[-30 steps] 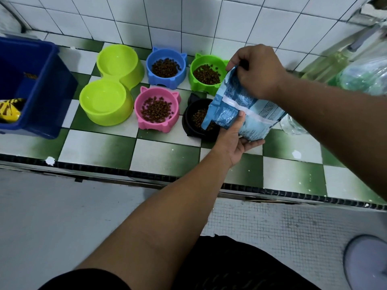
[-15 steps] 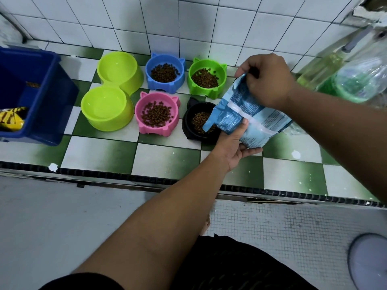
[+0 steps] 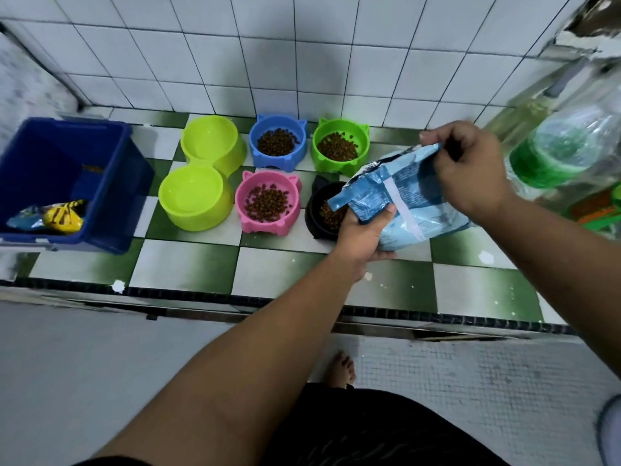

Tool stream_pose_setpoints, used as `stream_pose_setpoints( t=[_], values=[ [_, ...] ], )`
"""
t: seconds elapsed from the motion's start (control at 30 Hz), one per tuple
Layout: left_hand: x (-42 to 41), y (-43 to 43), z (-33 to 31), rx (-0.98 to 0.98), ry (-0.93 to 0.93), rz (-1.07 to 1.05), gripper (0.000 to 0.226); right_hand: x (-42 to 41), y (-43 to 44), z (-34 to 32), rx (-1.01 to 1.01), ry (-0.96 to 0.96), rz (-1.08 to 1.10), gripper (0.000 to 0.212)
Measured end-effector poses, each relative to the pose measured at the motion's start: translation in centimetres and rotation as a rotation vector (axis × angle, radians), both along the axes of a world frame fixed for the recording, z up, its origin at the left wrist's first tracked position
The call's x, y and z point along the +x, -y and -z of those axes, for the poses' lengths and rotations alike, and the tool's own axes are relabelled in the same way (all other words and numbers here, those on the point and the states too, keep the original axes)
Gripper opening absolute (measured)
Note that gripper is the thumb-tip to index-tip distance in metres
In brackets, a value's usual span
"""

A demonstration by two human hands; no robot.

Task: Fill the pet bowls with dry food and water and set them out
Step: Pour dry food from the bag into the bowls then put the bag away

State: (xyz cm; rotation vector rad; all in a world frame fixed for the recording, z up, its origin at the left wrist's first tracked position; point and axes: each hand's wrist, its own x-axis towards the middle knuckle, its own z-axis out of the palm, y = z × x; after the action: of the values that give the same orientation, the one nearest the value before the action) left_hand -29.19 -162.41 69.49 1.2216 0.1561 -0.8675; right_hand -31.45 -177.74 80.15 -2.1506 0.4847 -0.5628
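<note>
We read dry-food step as near end: left hand [image 3: 364, 232] grips food bag [image 3: 413, 203] underside, right hand [image 3: 470, 173] pinches its top, mouth over black bowl [image 3: 317, 215] on bench [image 3: 188, 260]. Next, we judge: level bag, then water for empty double bowl [image 3: 198, 183].

We held both forearms stretched forward; our left hand [image 3: 364, 235] cupped the food bag [image 3: 416, 210] from beneath, our right hand [image 3: 470, 168] pinched its top edge.
</note>
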Motion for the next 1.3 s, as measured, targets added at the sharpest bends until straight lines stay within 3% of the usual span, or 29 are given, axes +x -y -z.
stream_pose_setpoints(
  t=[0.23,0.5,0.6,0.73,0.9,1.1,1.3],
  values=[
    [1.4,-2.7,-1.7,0.096,0.146,0.03,0.022,-1.6,-1.4,1.0,0.187,0.148,0.066,0.033],
    [3.1,-6.4,-3.2,0.171,0.178,0.056,0.037,-2.6,-4.7,2.0,0.372,0.261,0.12,0.042],
    [3.8,-7.6,-3.9,0.146,0.191,0.029,0.033,-2.2,-5.8,1.9,0.39,0.272,0.098,0.043],
    [4.5,-8.5,-4.7,0.152,0.204,-0.001,0.044,-1.6,-6.9,1.7,0.424,0.285,0.091,0.042],
    [5.7,-9.8,-4.7,0.127,0.312,-0.029,0.031,-1.3,-8.4,1.3,0.458,0.311,0.107,0.043],
    [6.4,-11.0,-5.3,0.07,0.424,-0.054,0.051,-1.1,-9.4,0.4,0.47,0.349,0.083,0.037],
    [7.5,-11.9,-6.6,0.034,0.438,-0.128,0.037,-0.2,-10.2,-0.4,0.502,0.37,0.069,0.035]
  ],
)
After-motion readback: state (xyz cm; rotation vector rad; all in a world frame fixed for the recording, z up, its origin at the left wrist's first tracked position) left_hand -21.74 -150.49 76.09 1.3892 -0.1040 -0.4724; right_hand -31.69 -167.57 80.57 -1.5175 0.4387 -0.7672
